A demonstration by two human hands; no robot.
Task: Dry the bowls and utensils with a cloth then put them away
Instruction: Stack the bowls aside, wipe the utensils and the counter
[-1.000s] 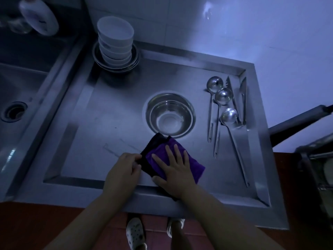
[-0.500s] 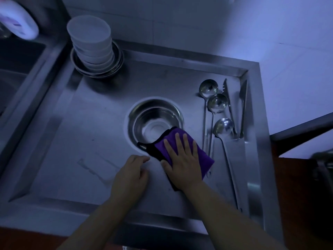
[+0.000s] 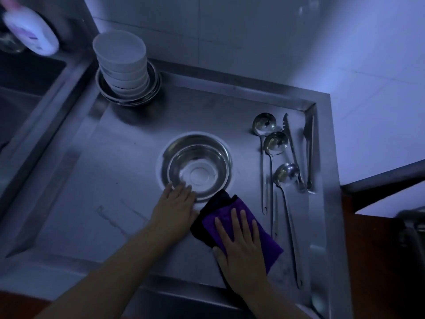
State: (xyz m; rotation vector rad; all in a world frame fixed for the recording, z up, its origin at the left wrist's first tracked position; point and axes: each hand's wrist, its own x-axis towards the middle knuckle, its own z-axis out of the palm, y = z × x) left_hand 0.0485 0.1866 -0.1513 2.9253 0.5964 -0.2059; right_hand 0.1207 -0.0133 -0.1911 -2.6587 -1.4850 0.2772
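A steel bowl (image 3: 197, 165) sits in the round opening in the middle of the steel draining counter (image 3: 92, 203). My left hand (image 3: 176, 206) reaches its near rim, fingers straight and touching the edge. My right hand (image 3: 239, 245) lies flat on a purple and black cloth (image 3: 264, 240) on the counter just to the right of the bowl. Three steel ladles (image 3: 276, 143) lie side by side on the right, with tongs (image 3: 308, 143) beside them. A stack of white bowls (image 3: 122, 63) stands in steel plates at the back left.
A deeper sink basin (image 3: 20, 88) lies at the left. A white bottle (image 3: 30, 31) shows blurred at the top left. The tiled wall (image 3: 253, 38) rises behind the counter. A dark bar (image 3: 381, 183) crosses the right edge above a red-brown floor.
My left hand has moved forward from the counter to the steel bowl's near rim. My right hand has slid the cloth back off the bowl's edge. The view has shifted.
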